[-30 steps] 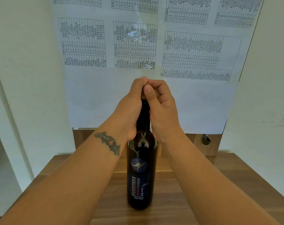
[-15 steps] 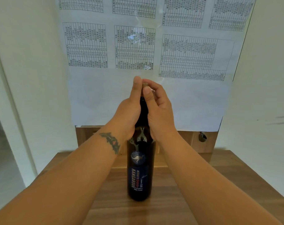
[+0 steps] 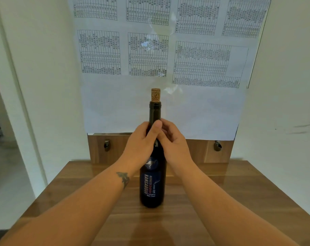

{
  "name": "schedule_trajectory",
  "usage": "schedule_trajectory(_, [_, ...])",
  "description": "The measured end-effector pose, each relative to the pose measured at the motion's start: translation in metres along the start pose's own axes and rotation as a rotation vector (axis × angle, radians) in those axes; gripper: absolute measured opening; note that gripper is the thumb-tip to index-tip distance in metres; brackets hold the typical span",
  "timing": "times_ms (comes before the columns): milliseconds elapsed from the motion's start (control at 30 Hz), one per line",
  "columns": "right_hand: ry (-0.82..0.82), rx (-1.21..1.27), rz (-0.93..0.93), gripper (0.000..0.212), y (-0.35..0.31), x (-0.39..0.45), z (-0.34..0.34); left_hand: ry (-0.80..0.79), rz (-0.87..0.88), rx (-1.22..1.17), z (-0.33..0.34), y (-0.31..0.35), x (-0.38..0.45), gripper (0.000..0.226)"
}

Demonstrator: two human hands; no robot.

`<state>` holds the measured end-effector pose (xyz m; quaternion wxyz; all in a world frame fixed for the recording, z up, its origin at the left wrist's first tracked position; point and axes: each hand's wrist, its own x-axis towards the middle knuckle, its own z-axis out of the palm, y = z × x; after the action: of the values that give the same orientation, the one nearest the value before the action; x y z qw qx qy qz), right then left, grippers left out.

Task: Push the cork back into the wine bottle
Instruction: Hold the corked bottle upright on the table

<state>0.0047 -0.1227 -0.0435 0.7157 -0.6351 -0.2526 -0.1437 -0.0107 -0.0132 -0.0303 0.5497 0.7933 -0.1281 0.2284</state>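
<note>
A dark wine bottle with a blue label stands upright on the wooden table. A tan cork sits in its mouth, with most of its length sticking out above the rim. My left hand wraps the bottle's shoulder and lower neck from the left, thumb across the front. My right hand clasps the same part from the right. Both hands are well below the cork and do not touch it.
A large white sheet printed with tables hangs on the wall behind the bottle. A wooden back panel carries two metal hooks. A doorway opens at the left.
Both hands slid down from the bottle's top to its shoulder, uncovering the cork. The view has also moved back from the bottle.
</note>
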Motion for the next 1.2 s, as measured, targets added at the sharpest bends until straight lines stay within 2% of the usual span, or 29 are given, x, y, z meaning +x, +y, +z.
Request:
schedule_trajectory(133, [-0.017, -0.007, 0.149, 0.031, 0.006, -0.019, -0.003, 0.004, -0.037, -0.034, -0.002, -0.012, -0.017, 0.046])
schedule_trajectory(200, [-0.009, 0.003, 0.265, 0.056, 0.008, -0.031, -0.001, 0.007, -0.075, -0.099, -0.001, -0.016, -0.029, 0.041])
schedule_trajectory(233, [0.004, 0.001, 0.339, 0.072, 0.010, -0.036, -0.001, 0.010, -0.095, -0.114, 0.000, -0.020, -0.035, 0.045])
schedule_trajectory(300, [0.023, 0.000, 0.547, 0.098, 0.016, -0.046, 0.003, 0.004, -0.169, -0.114, 0.003, -0.030, -0.046, 0.074])
schedule_trajectory(367, [0.008, 0.071, 0.748, 0.114, 0.020, -0.054, 0.008, -0.032, -0.369, -0.150, 0.008, -0.037, -0.055, 0.103])
schedule_trajectory(433, [0.018, 0.132, 0.824, 0.124, 0.022, -0.057, 0.010, -0.058, -0.528, -0.275, 0.014, -0.040, -0.063, 0.113])
schedule_trajectory(533, [0.033, 0.110, 0.802, 0.119, 0.023, -0.059, 0.009, -0.052, -0.574, -0.407, 0.021, -0.043, -0.068, 0.108])
schedule_trajectory(700, [0.021, 0.105, 0.798, 0.109, 0.029, -0.053, 0.005, -0.111, -0.594, -0.374, 0.015, -0.051, -0.062, 0.097])
schedule_trajectory(833, [0.020, 0.117, 0.794, 0.081, 0.035, -0.047, 0.003, -0.139, -0.563, -0.366, 0.008, -0.059, -0.055, 0.084])
schedule_trajectory(933, [0.040, 0.139, 0.796, 0.061, 0.045, -0.038, 0.002, -0.129, -0.604, -0.406, 0.006, -0.067, -0.045, 0.072])
schedule_trajectory(1200, [0.044, 0.135, 0.835, 0.063, 0.062, -0.016, 0.005, -0.069, -0.700, -0.462, 0.002, -0.083, -0.021, 0.051])
